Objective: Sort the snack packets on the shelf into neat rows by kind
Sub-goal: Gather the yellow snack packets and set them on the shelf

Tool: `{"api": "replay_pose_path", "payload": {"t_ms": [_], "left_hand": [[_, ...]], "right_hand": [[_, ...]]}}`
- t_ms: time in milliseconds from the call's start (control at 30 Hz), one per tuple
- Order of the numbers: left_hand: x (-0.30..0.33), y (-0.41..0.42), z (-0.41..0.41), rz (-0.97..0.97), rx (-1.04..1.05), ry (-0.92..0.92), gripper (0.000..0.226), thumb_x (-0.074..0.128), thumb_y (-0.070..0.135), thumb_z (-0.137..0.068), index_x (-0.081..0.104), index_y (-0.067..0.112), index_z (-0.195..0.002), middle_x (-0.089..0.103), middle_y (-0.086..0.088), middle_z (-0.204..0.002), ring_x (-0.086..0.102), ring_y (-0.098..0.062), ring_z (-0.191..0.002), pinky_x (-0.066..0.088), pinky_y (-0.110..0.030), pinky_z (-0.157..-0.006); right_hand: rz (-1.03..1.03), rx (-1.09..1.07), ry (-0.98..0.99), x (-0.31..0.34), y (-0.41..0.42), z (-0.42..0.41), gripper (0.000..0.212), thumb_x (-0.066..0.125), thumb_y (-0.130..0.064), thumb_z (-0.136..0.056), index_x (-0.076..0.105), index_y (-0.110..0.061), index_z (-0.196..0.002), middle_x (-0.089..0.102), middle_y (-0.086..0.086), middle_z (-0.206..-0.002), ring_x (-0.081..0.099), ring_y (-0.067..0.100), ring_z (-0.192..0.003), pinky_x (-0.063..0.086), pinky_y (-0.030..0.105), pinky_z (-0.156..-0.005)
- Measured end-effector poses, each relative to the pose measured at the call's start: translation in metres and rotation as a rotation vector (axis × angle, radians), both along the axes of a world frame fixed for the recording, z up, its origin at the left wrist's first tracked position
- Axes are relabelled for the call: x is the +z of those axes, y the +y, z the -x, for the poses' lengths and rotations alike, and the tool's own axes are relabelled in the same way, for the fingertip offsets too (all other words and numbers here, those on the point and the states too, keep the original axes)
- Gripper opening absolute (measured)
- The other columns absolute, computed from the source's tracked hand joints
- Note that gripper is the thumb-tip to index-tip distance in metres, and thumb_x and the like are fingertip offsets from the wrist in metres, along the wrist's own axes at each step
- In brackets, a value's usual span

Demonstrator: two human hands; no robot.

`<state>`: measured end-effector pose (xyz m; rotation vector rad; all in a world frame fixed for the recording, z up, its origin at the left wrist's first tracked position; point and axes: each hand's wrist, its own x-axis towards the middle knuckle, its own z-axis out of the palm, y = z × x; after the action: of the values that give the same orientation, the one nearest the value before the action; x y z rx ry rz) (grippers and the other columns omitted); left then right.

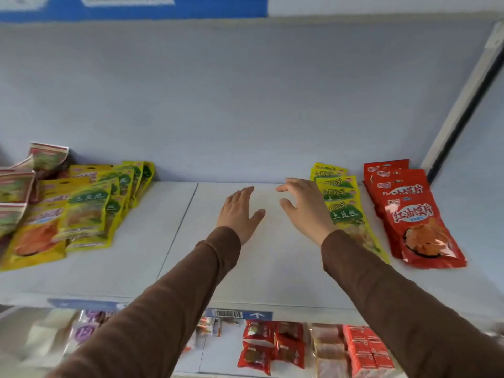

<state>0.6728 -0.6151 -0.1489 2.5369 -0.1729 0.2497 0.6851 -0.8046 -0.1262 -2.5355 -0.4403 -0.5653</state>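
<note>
On the white shelf point(261, 268), a neat row of yellow-green packets point(342, 203) lies right of centre, with a row of red packets point(414, 225) beside it. At the left sits a mixed pile: yellow-green packets point(90, 211), yellow-orange packets point(35, 238) and striped packets point(16, 186). My left hand point(240, 214) hovers flat over the bare middle, fingers straight, holding nothing. My right hand point(305, 205) is spread, fingers relaxed, just left of the yellow-green row, partly over its edge, holding nothing.
A blue-grey back wall point(245, 105) closes the shelf. A white upright post point(469, 96) stands at the far right. Below the front edge with its price labels point(240, 314), a lower shelf holds red snack packs point(272, 347) and other goods.
</note>
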Motion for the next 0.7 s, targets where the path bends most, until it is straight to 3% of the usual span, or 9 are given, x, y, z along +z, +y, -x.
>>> {"api": "replay_pose_path", "payload": {"t_ms": [200,400,700], "left_hand": [[0.009,0.126,0.037,-0.05,0.075,-0.019,0.062,0.059,0.036,-0.097,0.037,0.015,-0.151,0.041,-0.007,-0.155,0.033,-0.028,-0.142,0.024,-0.035,-0.117],[0.013,0.233,0.07,-0.09,0.077,-0.042,0.056,0.064,0.032,-0.094,0.047,0.014,-0.145,0.049,-0.007,-0.148,0.04,-0.029,-0.137,0.028,-0.035,-0.113],[0.007,0.302,0.074,-0.083,0.103,-0.005,0.052,0.061,0.036,-0.095,0.049,0.02,-0.143,0.05,-0.004,-0.147,0.04,-0.028,-0.136,0.031,-0.04,-0.114]], "right_hand": [[0.035,0.08,0.002,0.001,0.12,0.025,0.028,0.061,-0.022,-0.091,0.067,-0.022,-0.118,0.061,-0.003,-0.129,0.048,0.021,-0.125,0.027,0.029,-0.104],[0.058,0.109,0.038,-0.002,0.225,0.055,0.027,0.06,-0.027,-0.093,0.065,-0.027,-0.12,0.059,-0.007,-0.132,0.047,0.019,-0.126,0.032,0.035,-0.104],[0.057,0.169,0.099,-0.005,0.298,0.057,0.028,0.057,-0.028,-0.094,0.061,-0.028,-0.121,0.059,-0.01,-0.131,0.047,0.017,-0.124,0.034,0.036,-0.101]]}}
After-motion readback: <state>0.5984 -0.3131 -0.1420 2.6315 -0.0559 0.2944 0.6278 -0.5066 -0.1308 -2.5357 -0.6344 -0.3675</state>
